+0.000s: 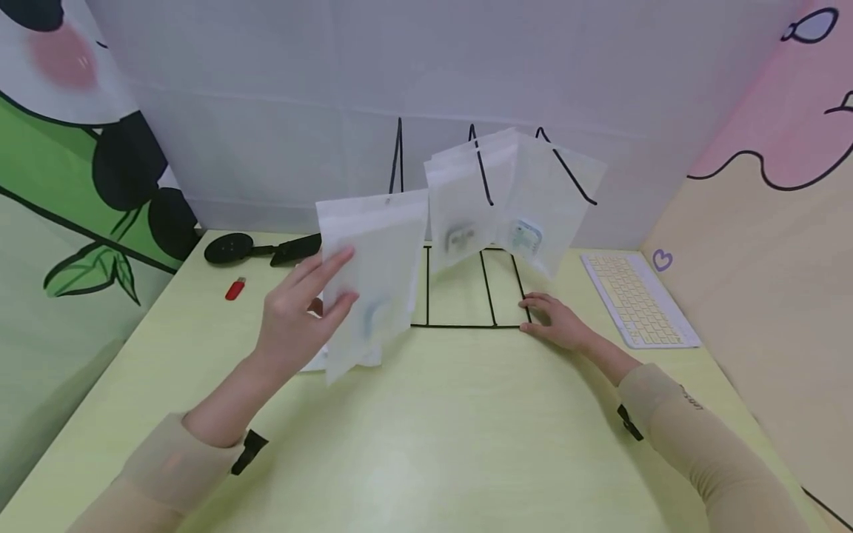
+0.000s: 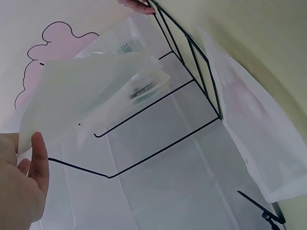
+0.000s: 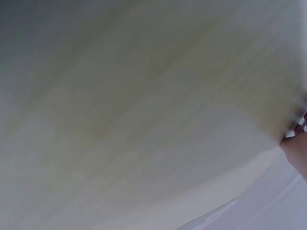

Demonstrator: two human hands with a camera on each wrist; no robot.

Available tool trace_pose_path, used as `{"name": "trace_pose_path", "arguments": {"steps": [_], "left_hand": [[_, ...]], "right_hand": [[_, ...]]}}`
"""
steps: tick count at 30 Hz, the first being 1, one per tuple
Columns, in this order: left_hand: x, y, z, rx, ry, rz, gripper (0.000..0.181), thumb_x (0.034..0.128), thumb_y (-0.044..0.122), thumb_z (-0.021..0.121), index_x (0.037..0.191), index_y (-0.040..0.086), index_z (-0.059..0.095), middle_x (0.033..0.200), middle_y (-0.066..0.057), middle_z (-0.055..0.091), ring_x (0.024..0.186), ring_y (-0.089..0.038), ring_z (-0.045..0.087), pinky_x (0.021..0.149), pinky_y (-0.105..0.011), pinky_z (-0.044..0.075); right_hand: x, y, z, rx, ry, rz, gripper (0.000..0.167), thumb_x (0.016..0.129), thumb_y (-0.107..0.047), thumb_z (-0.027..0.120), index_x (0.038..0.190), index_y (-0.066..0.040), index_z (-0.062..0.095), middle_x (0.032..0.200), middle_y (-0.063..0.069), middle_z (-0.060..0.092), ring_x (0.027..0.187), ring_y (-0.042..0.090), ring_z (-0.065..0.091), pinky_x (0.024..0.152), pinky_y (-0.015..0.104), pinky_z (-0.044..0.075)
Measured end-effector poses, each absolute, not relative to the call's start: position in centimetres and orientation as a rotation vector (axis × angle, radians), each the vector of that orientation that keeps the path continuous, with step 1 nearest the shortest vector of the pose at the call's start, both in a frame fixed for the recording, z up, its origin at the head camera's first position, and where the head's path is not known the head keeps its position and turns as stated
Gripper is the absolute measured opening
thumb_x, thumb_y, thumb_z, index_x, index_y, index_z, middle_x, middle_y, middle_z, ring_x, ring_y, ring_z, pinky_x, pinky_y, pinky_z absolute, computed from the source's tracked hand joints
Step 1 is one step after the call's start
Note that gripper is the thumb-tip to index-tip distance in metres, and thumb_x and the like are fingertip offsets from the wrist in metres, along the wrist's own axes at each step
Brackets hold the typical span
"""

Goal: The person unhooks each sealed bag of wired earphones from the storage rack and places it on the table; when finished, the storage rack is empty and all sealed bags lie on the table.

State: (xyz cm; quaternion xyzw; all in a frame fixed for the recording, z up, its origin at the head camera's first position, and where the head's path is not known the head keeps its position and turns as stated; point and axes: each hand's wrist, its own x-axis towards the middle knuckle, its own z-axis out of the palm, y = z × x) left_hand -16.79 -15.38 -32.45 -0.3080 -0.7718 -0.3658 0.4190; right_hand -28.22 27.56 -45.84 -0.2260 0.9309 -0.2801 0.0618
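In the head view the left hand (image 1: 293, 314) holds a white translucent bag (image 1: 380, 266) at its left side, in front of the leftmost hook of a black wire rack (image 1: 466, 326). The left wrist view shows the thumb and fingers of the left hand (image 2: 29, 182) on the edge of a pale bag (image 2: 72, 96). The right hand (image 1: 556, 322) grips the rack's right front corner. Bags (image 1: 460, 178) hang on the middle hook and another bag (image 1: 553, 200) on the right hook, with small items inside. Only part of the right hand (image 3: 296, 148) shows in the right wrist view.
At the back left of the table (image 1: 426, 444) lie a black ladle (image 1: 229, 249), a black spatula (image 1: 296, 249) and a red USB stick (image 1: 235, 289). A white keyboard (image 1: 640, 300) lies on the right. Behind the held bag, another white bag (image 1: 370, 358) partly shows on the table.
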Motion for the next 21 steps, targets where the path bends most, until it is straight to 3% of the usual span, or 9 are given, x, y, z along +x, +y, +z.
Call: {"name": "trace_pose_path", "arguments": {"steps": [5,11,21], "left_hand": [[-16.1,-15.9,-32.2,-0.785,-1.968,-0.983,0.066,0.0627,-0.010,0.079,0.124,0.007,0.063,0.112,-0.015,0.064,0.085,-0.019,0.062,0.053,-0.007,0.045],[-15.5,-16.9,-31.3,-0.779,-2.012,-1.044,0.065,0.0635,-0.011,0.080,0.124,0.005,0.062,0.113,-0.012,0.065,0.092,-0.006,0.060,0.056,-0.008,0.048],[-14.5,-19.1,-30.2,-0.728,-2.067,-1.029,0.067,0.0606,-0.014,0.080,0.123,0.005,0.063,0.111,-0.013,0.065,0.092,0.004,0.058,0.059,-0.008,0.049]], "right_hand": [[-28.2,27.6,-45.9,-0.676,2.810,-0.845,0.053,0.089,-0.033,0.065,0.134,-0.008,0.051,0.148,0.019,0.032,0.136,0.042,0.026,0.110,0.060,0.019],[-28.3,27.6,-46.0,-0.710,2.831,-0.841,0.053,0.089,-0.031,0.066,0.133,-0.006,0.051,0.146,0.021,0.034,0.134,0.044,0.028,0.109,0.061,0.020],[-28.3,27.4,-45.8,-0.709,2.825,-0.844,0.053,0.088,-0.030,0.066,0.133,-0.005,0.052,0.147,0.021,0.034,0.135,0.043,0.028,0.110,0.059,0.020]]}}
